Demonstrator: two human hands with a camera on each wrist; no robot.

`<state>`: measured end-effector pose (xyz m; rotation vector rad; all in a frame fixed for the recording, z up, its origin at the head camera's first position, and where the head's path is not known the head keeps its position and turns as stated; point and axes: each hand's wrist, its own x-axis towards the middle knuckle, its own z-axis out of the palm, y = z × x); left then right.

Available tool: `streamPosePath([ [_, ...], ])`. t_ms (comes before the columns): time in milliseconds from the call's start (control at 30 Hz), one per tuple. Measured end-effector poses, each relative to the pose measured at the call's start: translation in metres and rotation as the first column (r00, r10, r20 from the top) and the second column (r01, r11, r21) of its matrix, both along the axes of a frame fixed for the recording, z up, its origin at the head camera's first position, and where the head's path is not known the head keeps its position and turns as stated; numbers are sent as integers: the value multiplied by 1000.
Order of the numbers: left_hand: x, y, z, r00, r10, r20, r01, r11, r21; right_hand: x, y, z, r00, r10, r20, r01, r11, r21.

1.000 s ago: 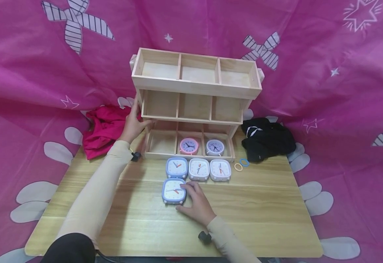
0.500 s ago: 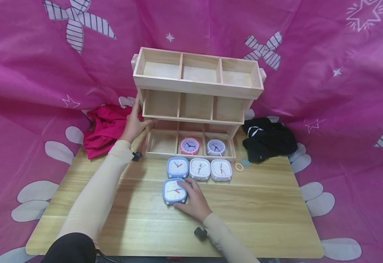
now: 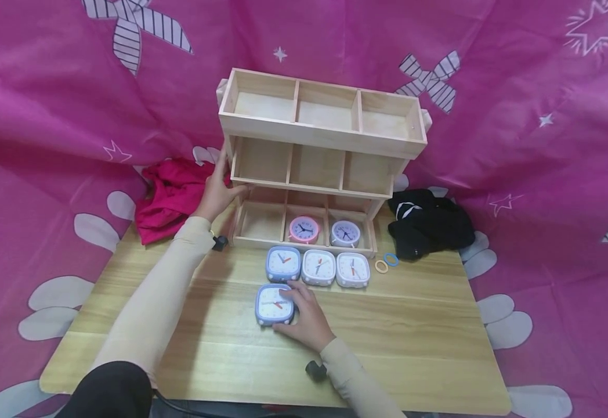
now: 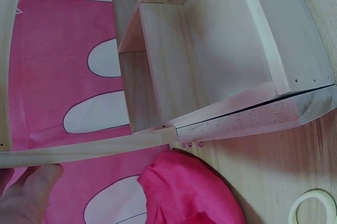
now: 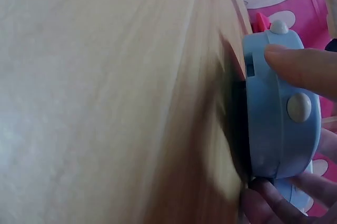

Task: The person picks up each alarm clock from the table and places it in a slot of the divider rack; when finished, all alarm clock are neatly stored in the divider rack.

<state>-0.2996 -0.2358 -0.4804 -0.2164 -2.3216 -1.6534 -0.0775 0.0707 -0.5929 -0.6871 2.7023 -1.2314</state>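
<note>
Six clocks on view from the head camera: two round ones in the bottom tier of the wooden shelf, three square in a row, one blue square clock nearer. Right hand curled round that clock, tighter than a second ago. Left hand gripping the shelf's left edge, unmoved.

Left wrist: fingertips against a shelf rail; red cloth below.

Right wrist: clock pinched, lying on the table.

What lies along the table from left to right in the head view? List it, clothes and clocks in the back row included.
Red cloth → left hand → pink round clock → lilac round clock → yellow ring → blue ring → black cloth.
</note>
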Motion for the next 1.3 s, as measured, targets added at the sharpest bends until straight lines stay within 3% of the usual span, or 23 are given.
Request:
streamPosePath([
  [267, 1, -3, 5, 1000, 2, -2, -2, 1000, -2, 0, -5, 2, 999, 49, 8, -49, 998, 35],
  [500, 3, -3, 7, 1000, -4, 16, 4, 1000, 11, 2, -13, 6, 994, 78, -72, -74, 996, 55],
  [700, 2, -4, 5, 1000, 4, 17, -4, 1000, 6, 5, -22, 18, 996, 87, 0, -87, 996, 27],
  [800, 2, -5, 4, 1000, 9, 10, -9, 1000, 1, 2, -26, 27, 995, 102, -12, -102, 994, 36],
  [1000, 4, -4, 6, 1000, -2, -14, 2, 1000, -1, -25, -37, 48, 993, 52, -102, -54, 998, -21],
  [1167, 6, -4, 3, 1000, 4, -12, -4, 1000, -5, -60, -51, 61, 989, -82, -125, 67, 991, -114],
  [1300, 6, -2, 2, 1000, 8, -10, -8, 1000, -19, -91, -66, 68, 968, -195, -155, 171, 973, -156],
])
